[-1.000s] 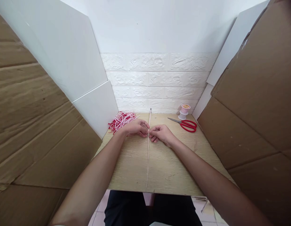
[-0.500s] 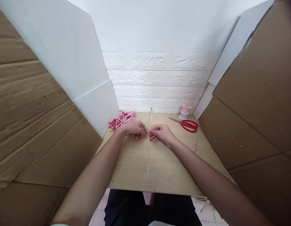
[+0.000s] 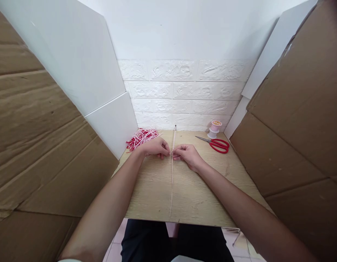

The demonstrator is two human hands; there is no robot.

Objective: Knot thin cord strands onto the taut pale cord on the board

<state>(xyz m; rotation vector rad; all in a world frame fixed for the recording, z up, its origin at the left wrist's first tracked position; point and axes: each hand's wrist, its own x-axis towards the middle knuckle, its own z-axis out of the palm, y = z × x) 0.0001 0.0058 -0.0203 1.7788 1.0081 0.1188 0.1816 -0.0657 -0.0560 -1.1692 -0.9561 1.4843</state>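
A pale cord (image 3: 172, 185) runs from a small nail (image 3: 175, 126) at the back of the wooden board down toward its front edge. The stretch near the nail looks thicker, like knotted or braided cord. My left hand (image 3: 156, 147) is left of the cord, thumb and fingers pinched on a thin strand beside it. Just right of the cord, my right hand (image 3: 187, 155) is also closed in a pinch on thin cord. A small loop shows between the two hands; its exact path is too fine to make out.
Red and white cords (image 3: 141, 139) lie in a tangled pile at the back left. Red-handled scissors (image 3: 219, 145) and stacked thread spools (image 3: 214, 129) are at the back right. Cardboard walls (image 3: 48, 145) flank the wooden board (image 3: 201, 196), with a white brick-patterned wall (image 3: 184, 91) behind.
My left hand has shifted slightly left, away from the cord, and its fingers have curled in more. The right hand stays nearly in place.
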